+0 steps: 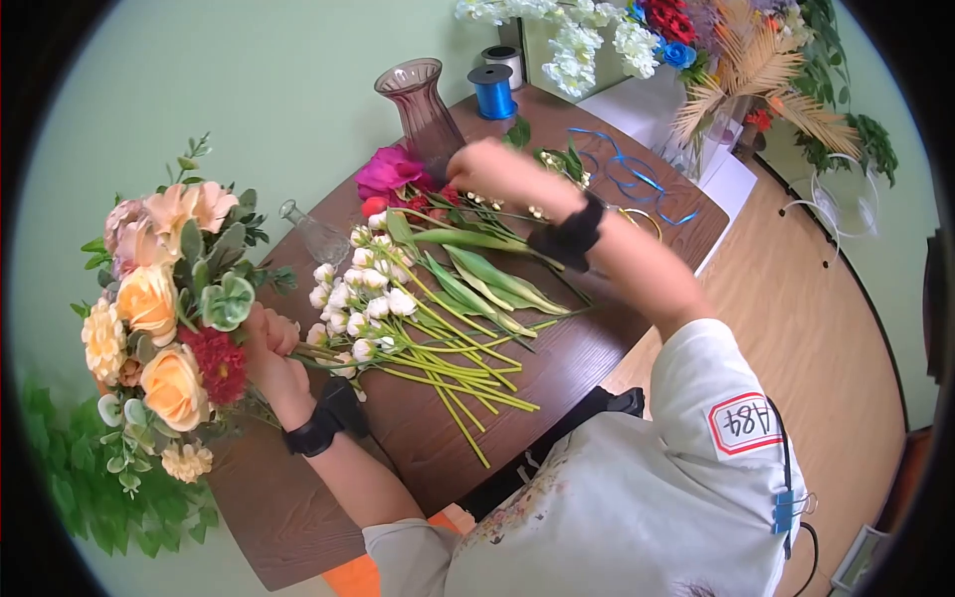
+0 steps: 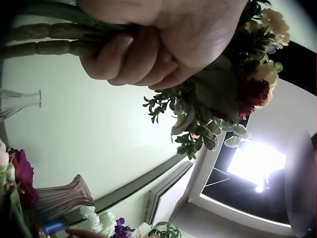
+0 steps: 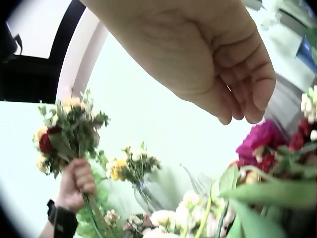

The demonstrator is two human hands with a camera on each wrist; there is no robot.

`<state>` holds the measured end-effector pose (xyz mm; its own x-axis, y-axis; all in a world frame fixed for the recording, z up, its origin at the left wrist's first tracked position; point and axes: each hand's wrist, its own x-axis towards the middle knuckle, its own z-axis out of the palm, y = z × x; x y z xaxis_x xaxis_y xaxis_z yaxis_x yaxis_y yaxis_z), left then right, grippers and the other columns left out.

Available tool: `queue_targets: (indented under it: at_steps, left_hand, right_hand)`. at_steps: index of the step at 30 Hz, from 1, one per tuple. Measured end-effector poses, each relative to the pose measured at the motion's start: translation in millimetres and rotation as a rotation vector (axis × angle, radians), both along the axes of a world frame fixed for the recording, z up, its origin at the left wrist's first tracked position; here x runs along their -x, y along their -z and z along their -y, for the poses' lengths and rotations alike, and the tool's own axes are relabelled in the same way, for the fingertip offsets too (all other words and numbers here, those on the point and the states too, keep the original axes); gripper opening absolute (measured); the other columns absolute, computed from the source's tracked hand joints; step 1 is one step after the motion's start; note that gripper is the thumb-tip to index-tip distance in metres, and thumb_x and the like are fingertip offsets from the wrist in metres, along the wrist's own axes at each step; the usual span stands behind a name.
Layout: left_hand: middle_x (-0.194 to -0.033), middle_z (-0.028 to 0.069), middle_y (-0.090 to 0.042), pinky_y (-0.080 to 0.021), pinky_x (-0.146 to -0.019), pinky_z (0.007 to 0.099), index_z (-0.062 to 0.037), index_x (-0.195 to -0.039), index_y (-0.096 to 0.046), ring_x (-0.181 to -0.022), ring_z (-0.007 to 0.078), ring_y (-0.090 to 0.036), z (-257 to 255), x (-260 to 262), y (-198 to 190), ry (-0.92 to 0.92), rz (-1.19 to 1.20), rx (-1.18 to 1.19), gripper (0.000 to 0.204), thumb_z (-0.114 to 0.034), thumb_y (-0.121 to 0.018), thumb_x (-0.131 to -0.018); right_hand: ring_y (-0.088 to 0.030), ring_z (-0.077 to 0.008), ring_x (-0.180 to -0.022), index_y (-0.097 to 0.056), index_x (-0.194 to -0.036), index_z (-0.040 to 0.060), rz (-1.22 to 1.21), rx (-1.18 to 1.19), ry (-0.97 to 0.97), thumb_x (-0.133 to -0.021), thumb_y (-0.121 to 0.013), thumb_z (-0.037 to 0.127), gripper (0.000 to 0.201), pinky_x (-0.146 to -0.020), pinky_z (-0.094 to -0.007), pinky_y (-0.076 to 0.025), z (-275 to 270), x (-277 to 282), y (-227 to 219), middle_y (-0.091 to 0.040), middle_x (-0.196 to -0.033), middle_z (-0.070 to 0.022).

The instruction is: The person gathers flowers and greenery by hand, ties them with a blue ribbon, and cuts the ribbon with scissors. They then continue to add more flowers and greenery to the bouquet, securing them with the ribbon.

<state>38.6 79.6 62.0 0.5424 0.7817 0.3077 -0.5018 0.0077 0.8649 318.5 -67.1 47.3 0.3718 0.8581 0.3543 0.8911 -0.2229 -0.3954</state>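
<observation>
My left hand (image 1: 276, 358) grips the stems of a mixed bouquet (image 1: 149, 303), held up at the left of the table. Peach roses, a dark red flower (image 1: 214, 366) and grey-green leaves make up its head. In the left wrist view, curled fingers (image 2: 121, 54) wrap around thick stems (image 2: 49, 39). Over the table's far side, my right hand (image 1: 502, 174) hangs with loosely bent fingers and holds nothing. Nearest to it are small red flowers (image 1: 449, 196), a magenta flower (image 1: 391, 175) and a purple-tinted glass vase (image 1: 426, 114).
White flowers (image 1: 358, 289) with long green stems and broad-leaved stems (image 1: 487, 279) lie across the brown table (image 1: 418, 468). A small clear vase (image 1: 316, 234) and a blue ribbon spool (image 1: 491, 92) stand toward the wall. Loose blue ribbon (image 1: 637, 179) curls at the right.
</observation>
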Motion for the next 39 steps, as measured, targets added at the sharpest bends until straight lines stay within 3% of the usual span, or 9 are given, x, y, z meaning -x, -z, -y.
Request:
queue_targets:
  at_steps: [4,7,11,18,21,26,30,33,39]
  left_hand:
    - [-0.047,-0.0046,-0.018,-0.014,-0.041,0.0229,-0.0111,-0.054,-0.026,-0.039,0.0059,-0.014,0.2,-0.5,-3.2,-0.031,0.030,0.038,0.034,-0.012,-0.045,-0.083]
    - [-0.047,-0.0045,-0.018,-0.014,-0.041,0.0227,-0.0108,-0.056,-0.026,-0.039,0.0052,-0.013,2.9,0.3,-5.8,-0.013,0.055,0.020,0.032,-0.012,-0.044,-0.083]
    - [-0.047,-0.0045,-0.018,-0.014,-0.041,0.0228,-0.0108,-0.056,-0.026,-0.039,0.0053,-0.013,4.4,2.4,-6.8,-0.004,0.056,0.003,0.032,-0.012,-0.044,-0.083]
    - [-0.047,-0.0042,-0.018,-0.014,-0.041,0.0233,-0.0118,-0.052,-0.024,-0.040,0.0060,-0.013,4.0,1.2,-4.8,-0.022,0.048,0.038,0.037,-0.012,-0.044,-0.083]
    - [-0.048,-0.0042,-0.018,-0.014,-0.041,0.0235,-0.0118,-0.051,-0.024,-0.040,0.0061,-0.014,2.7,1.9,-3.6,-0.015,0.040,0.044,0.038,-0.012,-0.044,-0.083]
    - [-0.048,-0.0043,-0.019,-0.014,-0.041,0.0232,-0.0116,-0.052,-0.025,-0.041,0.0060,-0.015,4.8,2.3,-6.8,0.027,0.040,0.033,0.038,-0.014,-0.045,-0.084]
    - [-0.047,-0.0060,-0.020,-0.015,-0.040,0.0220,-0.0127,-0.057,-0.030,-0.039,0.0049,-0.015,10.7,-3.8,-6.4,0.069,-0.009,0.096,0.030,-0.015,-0.043,-0.085]
    - [-0.047,-0.0053,-0.020,-0.014,-0.039,0.0224,-0.0124,-0.057,-0.030,-0.039,0.0048,-0.016,10.6,-6.4,0.6,-0.001,-0.062,0.077,0.031,-0.015,-0.043,-0.084]
    - [-0.046,-0.0054,-0.020,-0.013,-0.038,0.0222,-0.0120,-0.056,-0.029,-0.039,0.0048,-0.016,11.7,0.1,-6.3,0.109,-0.060,0.010,0.031,-0.016,-0.043,-0.085]
  right_hand:
    - [-0.057,-0.0194,-0.055,-0.061,-0.085,0.0027,-0.158,0.031,0.397,-0.072,-0.054,0.014,0.019,-0.055,-0.0315,-0.046,78.0,-64.3,-27.2,-0.061,-0.074,-0.0130]
    - [-0.059,-0.0239,-0.057,-0.063,-0.072,0.0015,0.169,0.144,0.584,-0.069,-0.055,0.012,0.014,-0.050,-0.0315,-0.046,134.6,-159.4,32.5,-0.059,-0.062,-0.0146]
    - [-0.059,-0.0247,-0.053,-0.061,-0.072,-0.0017,-0.025,0.491,0.720,-0.064,-0.059,0.011,0.015,-0.044,-0.0346,-0.046,178.6,-165.7,58.4,-0.058,-0.060,-0.0150]
    - [-0.057,-0.0260,-0.049,-0.060,-0.070,-0.0038,-0.232,0.419,0.835,-0.062,-0.061,0.010,0.017,-0.043,-0.0322,-0.046,182.8,-173.0,77.8,-0.057,-0.056,-0.0160]
    - [-0.061,-0.0296,-0.067,-0.061,-0.075,-0.0033,-0.204,0.436,0.889,-0.066,-0.056,0.009,0.016,-0.060,-0.0352,-0.048,176.9,-169.0,78.9,-0.060,-0.070,-0.0191]
    - [-0.057,-0.0228,-0.053,-0.059,-0.069,-0.0023,0.165,-0.003,0.723,-0.071,-0.052,0.011,0.016,-0.052,-0.0309,-0.046,159.1,-191.8,50.7,-0.056,-0.056,-0.0160]
    - [-0.053,-0.0110,-0.050,-0.056,-0.079,0.0001,-0.120,-0.537,0.377,-0.077,-0.056,0.015,0.015,-0.049,-0.0256,-0.043,99.0,-104.0,-47.6,-0.057,-0.059,-0.0053]
    - [-0.048,-0.0055,-0.047,-0.057,-0.081,0.0025,-0.336,-0.615,0.127,-0.080,-0.054,0.015,0.012,-0.042,-0.0185,-0.038,52.0,-35.1,-84.9,-0.050,-0.057,0.0014]
    - [-0.055,-0.0123,-0.053,-0.059,-0.080,-0.0004,-0.306,-0.378,-0.179,-0.077,-0.055,0.019,0.020,-0.050,-0.0273,-0.044,-42.9,61.4,-62.7,-0.058,-0.063,-0.0094]
